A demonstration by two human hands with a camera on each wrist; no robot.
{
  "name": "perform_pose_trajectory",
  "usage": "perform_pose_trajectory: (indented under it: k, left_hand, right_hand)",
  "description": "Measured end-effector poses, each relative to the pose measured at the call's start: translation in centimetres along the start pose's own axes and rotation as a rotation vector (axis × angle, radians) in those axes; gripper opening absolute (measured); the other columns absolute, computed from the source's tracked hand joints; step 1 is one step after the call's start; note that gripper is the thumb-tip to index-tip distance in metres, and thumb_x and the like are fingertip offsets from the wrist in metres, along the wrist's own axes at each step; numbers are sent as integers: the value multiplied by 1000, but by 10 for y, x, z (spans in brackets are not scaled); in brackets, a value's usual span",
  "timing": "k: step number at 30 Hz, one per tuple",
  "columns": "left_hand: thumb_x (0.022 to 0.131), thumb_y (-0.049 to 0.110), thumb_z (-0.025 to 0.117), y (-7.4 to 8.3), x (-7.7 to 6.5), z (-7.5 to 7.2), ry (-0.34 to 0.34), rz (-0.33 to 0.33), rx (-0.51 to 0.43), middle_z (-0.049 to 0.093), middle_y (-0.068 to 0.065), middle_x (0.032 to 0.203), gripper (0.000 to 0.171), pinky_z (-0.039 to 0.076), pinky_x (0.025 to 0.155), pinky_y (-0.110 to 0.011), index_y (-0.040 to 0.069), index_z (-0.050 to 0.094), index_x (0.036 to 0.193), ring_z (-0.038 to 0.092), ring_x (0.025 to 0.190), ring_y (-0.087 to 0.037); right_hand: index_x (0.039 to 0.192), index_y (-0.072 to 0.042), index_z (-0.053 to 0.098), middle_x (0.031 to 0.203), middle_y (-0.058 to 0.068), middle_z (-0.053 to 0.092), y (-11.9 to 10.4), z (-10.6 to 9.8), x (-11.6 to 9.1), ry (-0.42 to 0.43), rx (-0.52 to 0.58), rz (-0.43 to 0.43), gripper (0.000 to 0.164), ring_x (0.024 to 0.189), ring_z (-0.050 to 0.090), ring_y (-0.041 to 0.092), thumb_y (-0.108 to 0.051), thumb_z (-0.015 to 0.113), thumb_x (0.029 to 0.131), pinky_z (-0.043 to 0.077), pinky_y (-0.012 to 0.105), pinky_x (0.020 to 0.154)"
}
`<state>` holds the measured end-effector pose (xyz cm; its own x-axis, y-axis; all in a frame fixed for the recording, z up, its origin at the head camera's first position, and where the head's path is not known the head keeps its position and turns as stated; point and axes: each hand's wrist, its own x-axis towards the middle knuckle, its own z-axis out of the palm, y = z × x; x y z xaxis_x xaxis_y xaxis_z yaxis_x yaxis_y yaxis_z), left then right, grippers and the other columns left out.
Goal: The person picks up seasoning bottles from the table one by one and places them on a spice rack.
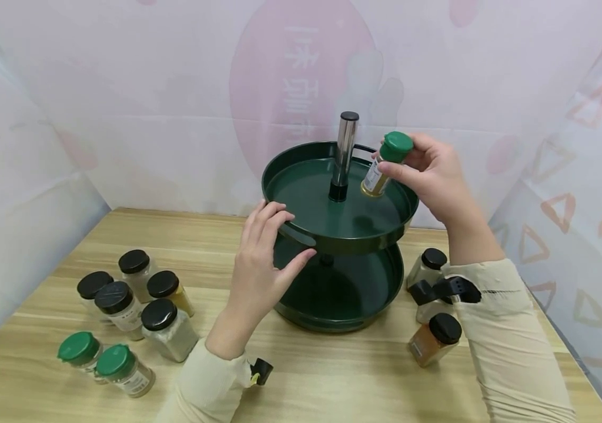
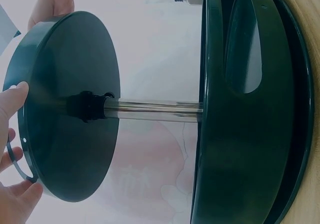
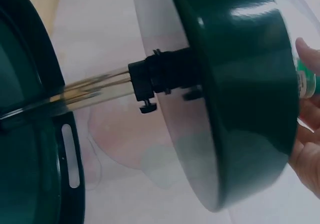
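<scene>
Left hand: grips upper tray at rim | Right hand: pinches jar, tilted, over that tray's right side, base contact unclear | Post: rises through tray, just left of jar | Lower tray: beneath | Table left: five black-lidded jars, two green-lidded ones | Right: more black-lidded jars, one partly behind wrist camera

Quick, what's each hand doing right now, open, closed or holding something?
Left hand: closed on the rim of the upper green tray.
Right hand: closed, holding a green-capped jar.
</scene>
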<state>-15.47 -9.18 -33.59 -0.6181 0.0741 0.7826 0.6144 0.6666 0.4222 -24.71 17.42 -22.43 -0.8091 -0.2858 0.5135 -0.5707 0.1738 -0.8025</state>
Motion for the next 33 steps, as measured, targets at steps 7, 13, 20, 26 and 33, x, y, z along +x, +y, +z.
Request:
perform_pose_trajectory:
  k: [7, 13, 20, 26, 33]
  left_hand:
    - [80, 26, 85, 0, 0, 0, -1, -2, 3, 51, -12, 142, 61, 33, 120, -50, 6, 54, 129, 35, 145, -35]
    - [80, 26, 85, 1, 0, 0, -2, -3, 6, 51, -12, 142, 62, 35, 119, -50, 6, 54, 129, 36, 145, -36]
    - [79, 27, 85, 1, -1, 0, -6, -7, 16, 51, -12, 143, 62, 36, 118, -50, 6, 54, 129, 35, 145, -35]
    - [80, 27, 85, 2, 0, 0, -4, -4, 20, 51, -12, 143, 62, 34, 120, -50, 6, 54, 129, 35, 145, -35]
    - [80, 27, 85, 2, 0, 1, -4, 0, 21, 51, -13, 143, 62, 33, 120, -49, 6, 54, 129, 35, 146, -34]
  right_hand:
    - [122, -4, 65, 99, -10, 75, 6, 8, 4, 12, -55, 86, 35, 92, 71, 7, -9, 74, 89, 55, 18, 90]
    - [122, -5, 64, 100, -9, 74, 8, 12, 6, 1, -131, 122, 35, 90, 70, 7, -15, 74, 90, 55, 18, 87]
    - [123, -4, 62, 102, -7, 74, 7, 18, 9, -24, -171, 145, 38, 89, 69, 4, -17, 74, 90, 54, 17, 84]
    - [124, -3, 62, 105, -2, 74, 7, 20, 11, -38, -181, 156, 38, 89, 69, 2, -16, 74, 90, 55, 16, 83]
    - [124, -3, 61, 107, 0, 74, 10, 19, 12, -48, -198, 176, 38, 92, 69, 2, -17, 74, 90, 55, 16, 84]
